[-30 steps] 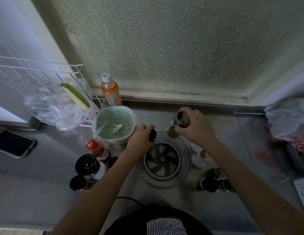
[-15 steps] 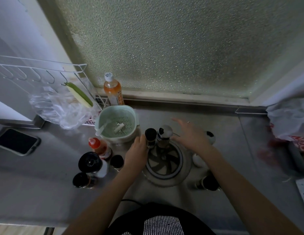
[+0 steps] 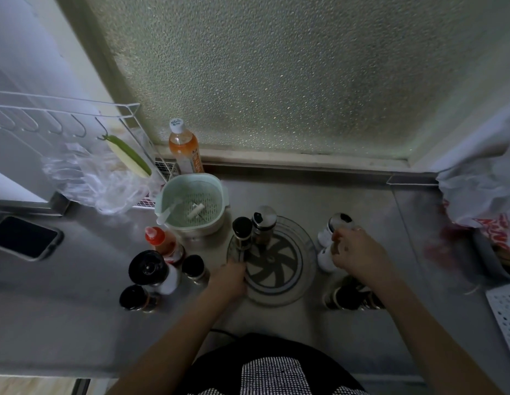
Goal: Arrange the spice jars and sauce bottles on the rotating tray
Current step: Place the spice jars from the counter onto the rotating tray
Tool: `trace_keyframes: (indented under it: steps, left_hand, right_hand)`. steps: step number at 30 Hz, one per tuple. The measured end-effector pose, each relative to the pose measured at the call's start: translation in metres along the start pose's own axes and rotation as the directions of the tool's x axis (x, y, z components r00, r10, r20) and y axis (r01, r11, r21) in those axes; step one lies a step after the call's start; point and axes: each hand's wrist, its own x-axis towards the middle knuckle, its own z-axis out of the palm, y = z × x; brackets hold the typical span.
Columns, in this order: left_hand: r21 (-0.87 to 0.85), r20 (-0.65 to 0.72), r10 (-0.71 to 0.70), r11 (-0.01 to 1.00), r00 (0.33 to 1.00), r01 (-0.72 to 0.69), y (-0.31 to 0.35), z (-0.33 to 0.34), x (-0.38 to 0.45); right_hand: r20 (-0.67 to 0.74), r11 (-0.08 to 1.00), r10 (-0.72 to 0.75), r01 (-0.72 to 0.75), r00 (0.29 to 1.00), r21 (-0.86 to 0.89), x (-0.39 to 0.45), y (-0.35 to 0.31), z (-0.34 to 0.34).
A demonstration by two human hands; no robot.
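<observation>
Right hand [image 3: 354,253] covers most of a white jar [image 3: 324,258], so can't tell if it's gripped or just touched. Dark bottles [image 3: 344,297] under the right forearm: count & type unclear. Left hand [image 3: 229,280] hides the near-left rim of the rotating tray [image 3: 307,266]; fingers not visible. White rack [image 3: 504,312] cut off at right edge. Bottle labels too small to read.

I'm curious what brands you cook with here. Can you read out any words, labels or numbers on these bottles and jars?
None can be read.
Drink bottle: print on the white cap and orange label, too blurred.
Red-capped sauce bottle: label too blurred.
White jars at the right hand: no legible print.
Plastic bag: red marks, unreadable.
</observation>
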Motion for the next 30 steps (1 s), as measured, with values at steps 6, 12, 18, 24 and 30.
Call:
trace_keyframes:
  steps: [6, 12, 18, 24, 30]
  left_hand:
    - [-0.038, -0.014, 0.002, 0.999, 1.0, -0.003, -0.002, -0.005, 0.0]
    - [-0.071, 0.139, 0.012, 0.997, 0.99, -0.002, 0.001, -0.008, -0.001]
    - [-0.277, 0.078, 0.016, 0.961, 0.997, 0.007, -0.003, -0.008, -0.012]
    - [-0.385, -0.215, -0.154, 0.921, 0.964, 0.061, -0.004, -0.019, -0.03]
    - [-0.483, -0.208, -0.29, 0.861, 0.934, 0.159, -0.001, -0.008, -0.033]
  right_hand:
    - [-0.103, 0.982, -0.162, 0.171, 0.981, 0.083, 0.006, -0.042, -0.033]
    - [0.047, 0.972, -0.206, 0.199, 0.977, 0.126, 0.042, -0.078, -0.004]
    - [0.061, 0.935, -0.28, 0.258, 0.958, 0.242, 0.045, -0.08, 0.008]
    - [-0.009, 0.975, -0.046, 0.046, 0.999, 0.218, -0.006, -0.021, -0.034]
    - [0.269, 0.996, 0.068, -0.081, 0.961, 0.036, -0.06, 0.03, 0.005]
